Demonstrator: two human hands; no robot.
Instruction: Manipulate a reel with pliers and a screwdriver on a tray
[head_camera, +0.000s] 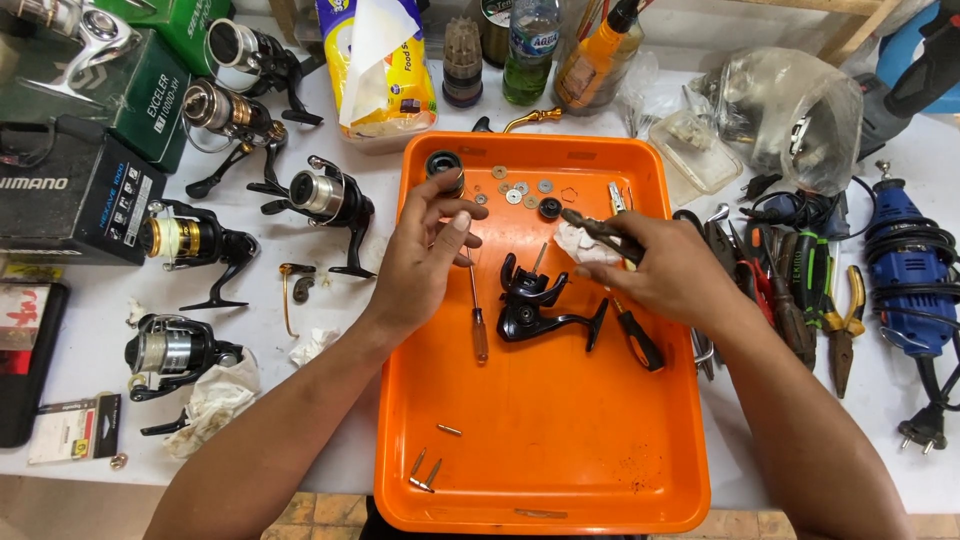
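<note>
There is one view only, from a camera worn on the person's head, looking steeply down and forward over a white worktable (300, 420). It sits close: both bare forearms run in from the bottom corners, and a rectangular orange plastic tray (545, 440) fills the centre. The table's near edge shows at the bottom; the far clutter is cut off along the top.

Repair workshop; fishing reels (200, 240), pliers (845, 325), rotary tool (905, 265) crowd bench (300, 400)
</note>
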